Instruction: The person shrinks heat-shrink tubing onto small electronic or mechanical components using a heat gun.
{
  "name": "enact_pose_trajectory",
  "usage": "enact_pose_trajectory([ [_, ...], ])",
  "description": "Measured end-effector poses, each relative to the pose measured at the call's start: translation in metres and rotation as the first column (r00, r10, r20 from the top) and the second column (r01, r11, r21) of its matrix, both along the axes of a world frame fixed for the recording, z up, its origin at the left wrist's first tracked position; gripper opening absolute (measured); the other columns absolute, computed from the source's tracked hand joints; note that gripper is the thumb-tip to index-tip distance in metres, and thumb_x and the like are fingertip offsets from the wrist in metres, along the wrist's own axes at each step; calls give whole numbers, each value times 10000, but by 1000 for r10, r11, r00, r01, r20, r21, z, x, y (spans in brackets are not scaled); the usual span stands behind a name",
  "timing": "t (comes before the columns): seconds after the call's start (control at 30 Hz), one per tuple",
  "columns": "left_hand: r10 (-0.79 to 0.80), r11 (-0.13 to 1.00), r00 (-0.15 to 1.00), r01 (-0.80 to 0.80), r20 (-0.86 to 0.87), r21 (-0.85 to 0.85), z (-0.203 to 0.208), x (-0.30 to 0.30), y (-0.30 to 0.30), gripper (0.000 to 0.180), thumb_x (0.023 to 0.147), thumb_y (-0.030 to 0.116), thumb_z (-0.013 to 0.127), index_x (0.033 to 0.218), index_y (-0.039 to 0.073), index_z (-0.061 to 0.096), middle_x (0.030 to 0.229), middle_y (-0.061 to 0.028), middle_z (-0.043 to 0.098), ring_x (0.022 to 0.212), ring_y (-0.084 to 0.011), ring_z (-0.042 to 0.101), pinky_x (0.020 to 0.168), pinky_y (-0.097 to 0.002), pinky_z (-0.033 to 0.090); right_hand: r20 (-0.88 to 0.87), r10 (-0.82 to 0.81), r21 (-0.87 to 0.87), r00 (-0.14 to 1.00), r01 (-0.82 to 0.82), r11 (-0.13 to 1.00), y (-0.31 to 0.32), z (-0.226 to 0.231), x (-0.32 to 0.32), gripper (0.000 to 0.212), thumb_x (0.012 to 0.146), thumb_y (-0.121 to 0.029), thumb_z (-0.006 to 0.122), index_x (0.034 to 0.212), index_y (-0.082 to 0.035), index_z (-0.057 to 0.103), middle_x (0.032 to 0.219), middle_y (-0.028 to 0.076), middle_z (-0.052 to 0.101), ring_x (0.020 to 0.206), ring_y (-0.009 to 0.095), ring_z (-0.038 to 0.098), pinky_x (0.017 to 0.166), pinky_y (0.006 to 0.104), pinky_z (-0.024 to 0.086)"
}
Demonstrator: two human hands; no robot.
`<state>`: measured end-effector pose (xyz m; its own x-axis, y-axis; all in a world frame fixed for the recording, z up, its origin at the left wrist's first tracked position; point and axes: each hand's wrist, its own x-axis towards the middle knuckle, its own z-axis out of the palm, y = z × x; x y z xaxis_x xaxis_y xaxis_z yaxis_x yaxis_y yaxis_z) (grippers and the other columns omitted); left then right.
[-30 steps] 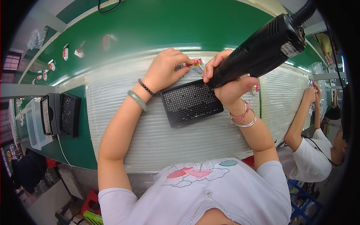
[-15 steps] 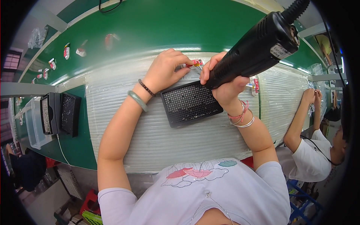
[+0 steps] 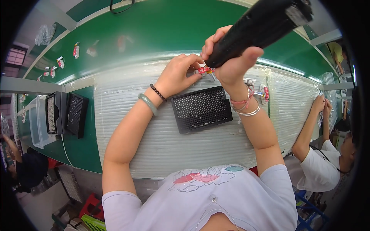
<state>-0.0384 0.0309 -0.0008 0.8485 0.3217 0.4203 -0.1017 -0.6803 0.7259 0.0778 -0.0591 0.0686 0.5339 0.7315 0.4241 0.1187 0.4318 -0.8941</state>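
Note:
In my right hand (image 3: 235, 69) is a black electric screwdriver (image 3: 256, 30), its thick body pointing up and to the right. The driver's lower end is above a small red-and-white part (image 3: 204, 70) on the far side of the mat; its tip is hidden behind my fingers. My left hand (image 3: 179, 75) has thumb and fingers closed round that part, steadying it from the left. Just nearer to me lies a black perforated tray (image 3: 181, 125) with small silvery screws (image 3: 200, 104) standing in many of its holes.
A ribbed translucent mat (image 3: 154, 154) covers the green table. Similar red-and-white parts (image 3: 265, 94) lie to the right of my wrist, others at far left (image 3: 76, 50). A black screw feeder (image 3: 56, 113) and another black tray (image 3: 76, 115) stand left. A co-worker (image 3: 320, 161) sits at right.
My right hand has carried the screwdriver away from the tray, forward to the red-and-white part. My left hand keeps its hold on that part. The whole view has shifted slightly.

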Motion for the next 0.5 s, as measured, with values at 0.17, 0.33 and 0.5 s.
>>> enact_pose_trajectory([
  [0.17, 6, 1000, 999, -7, -38, -10, 1, -2, 1, 325, 707, 74, 692, 990, 41, 535, 836, -73, 642, 813, -237, 589, 731, -346, 486, -61, 29, 190, 998, -17, 982, 17, -23, -1, 793, 735, -773, 460, 710, 17, 530, 545, 47, 530, 485, 96, 503, 423, 210, 374],
  [0.33, 11, 1000, 999, -11, -48, 13, 2, -2, 3, 315, 701, 80, 693, 963, 32, 525, 816, -78, 640, 811, -252, 586, 726, -357, 474, -59, 42, 69, 997, -38, 997, 15, -23, 0, 837, 657, -835, 435, 749, -6, 505, 567, 64, 520, 505, 132, 512, 465, 239, 409],
  [0.5, 6, 1000, 999, -6, -34, 15, 2, 0, 2, 288, 698, 79, 690, 925, 34, 520, 811, -81, 642, 803, -259, 583, 720, -365, 466, -56, 75, 192, 996, -63, 979, 21, -33, 1, 736, 748, -734, 495, 675, -2, 518, 532, 33, 520, 463, 80, 485, 403, 207, 349],
])
